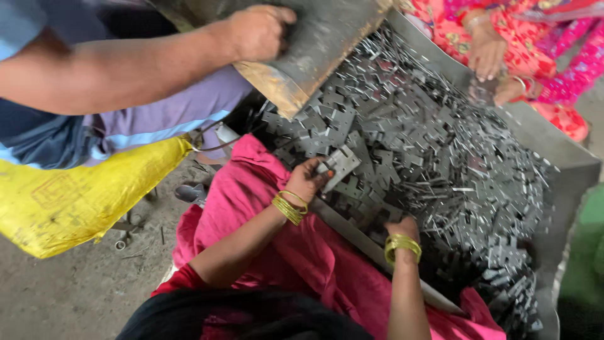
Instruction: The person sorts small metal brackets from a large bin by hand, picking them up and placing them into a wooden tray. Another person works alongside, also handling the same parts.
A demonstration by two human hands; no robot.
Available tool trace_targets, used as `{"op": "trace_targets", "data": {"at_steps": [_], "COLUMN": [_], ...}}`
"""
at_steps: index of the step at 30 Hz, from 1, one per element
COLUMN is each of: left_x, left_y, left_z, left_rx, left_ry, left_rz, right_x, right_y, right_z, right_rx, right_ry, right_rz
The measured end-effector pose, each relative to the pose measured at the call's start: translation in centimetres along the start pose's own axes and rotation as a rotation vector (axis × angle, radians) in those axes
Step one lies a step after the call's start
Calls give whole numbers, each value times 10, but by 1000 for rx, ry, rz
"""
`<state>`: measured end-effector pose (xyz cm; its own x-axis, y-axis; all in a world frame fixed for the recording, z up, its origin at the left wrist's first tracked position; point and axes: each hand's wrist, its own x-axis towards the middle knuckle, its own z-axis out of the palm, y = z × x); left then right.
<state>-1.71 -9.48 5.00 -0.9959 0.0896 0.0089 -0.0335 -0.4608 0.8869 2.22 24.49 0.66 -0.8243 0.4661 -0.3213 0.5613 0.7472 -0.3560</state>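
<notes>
My left hand (pixel 307 179), with gold bangles at the wrist, grips a flat grey stamped metal plate (pixel 340 165) at the near edge of a large metal tray (pixel 566 157). My right hand (pixel 402 230), also bangled, reaches down into the heap of dark stamped metal pieces (pixel 428 132); its fingers are buried, so what they hold is hidden. Pink cloth (pixel 277 233) covers my lap below both arms.
Another person's hand (pixel 258 31) tips a rusty metal container (pixel 314 44) over the heap from the upper left. A third person in pink clothing has hands (pixel 487 53) at the tray's far side. A yellow sack (pixel 69 201) lies at left on the concrete floor.
</notes>
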Motion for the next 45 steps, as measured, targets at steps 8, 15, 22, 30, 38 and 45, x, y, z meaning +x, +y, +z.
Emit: {"op": "trace_targets", "data": {"at_steps": [8,15,22,30,38,45], "left_x": [156,255,196,116,117,63], "left_y": [84,166,166,37,16,3], "left_z": [-21,-64,-40,71,66,49], "left_rx": [694,1373,1430,1824,2031,1885], "left_ry": [357,869,868,-322,-540,-718], "left_rz": [210,149,606,727,589,596], "right_x": [-15,16,67,-3,-77,-87], "right_y": [23,19,-40,-32,-3,-28], "right_z": [4,-36,-37,-89,-103,-53], "right_rx": [458,942,-163,-380,631,1838], "right_ry": [336,283,526,522,419,-54], "right_rz": [-428,107,-403,-748,-516,-178]}}
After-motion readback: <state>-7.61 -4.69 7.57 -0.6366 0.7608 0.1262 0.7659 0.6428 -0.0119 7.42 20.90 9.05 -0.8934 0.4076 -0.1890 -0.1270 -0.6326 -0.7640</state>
